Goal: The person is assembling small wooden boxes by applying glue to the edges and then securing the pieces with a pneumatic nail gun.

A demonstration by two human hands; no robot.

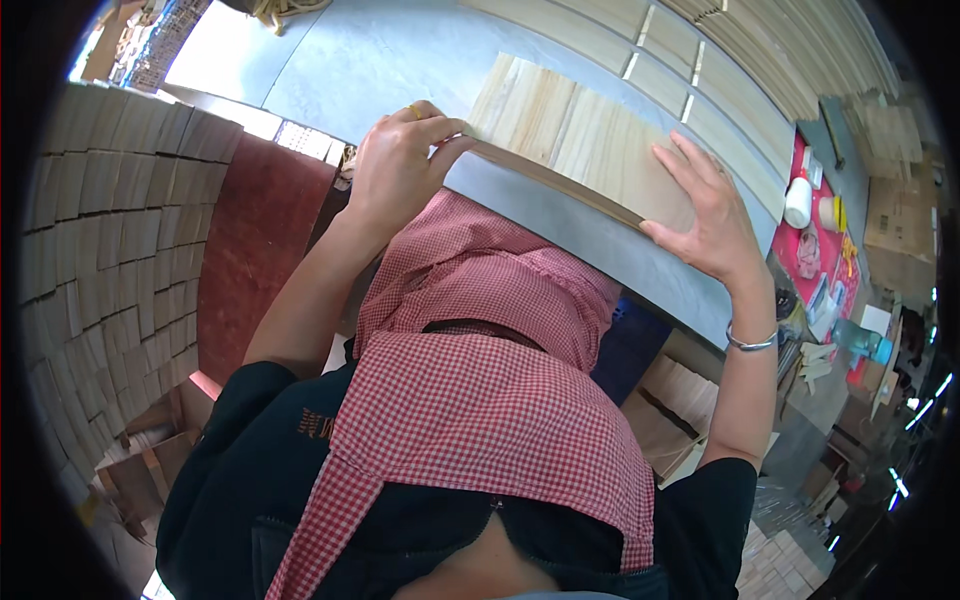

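A pale wooden board (570, 125) with visible grain lies at a slant on the grey-blue tabletop (390, 60), its thicker near edge facing me. My left hand (400, 165) pinches the board's left near corner between thumb and bent fingers; a yellow ring is on one finger. At the opposite end my right hand (712, 215) spans the board's width. Its thumb is at the near corner and its spread fingers reach the far corner. What lies under the board is hidden.
Rows of flat wooden panels (655, 90) lie beyond the board. Stacked wooden blocks (120, 200) rise at left beside a dark red panel (265, 255). On the right, a white bottle (798, 202) and a teal-capped bottle (865, 342) stand among small items. A checked apron (490, 400) covers my front.
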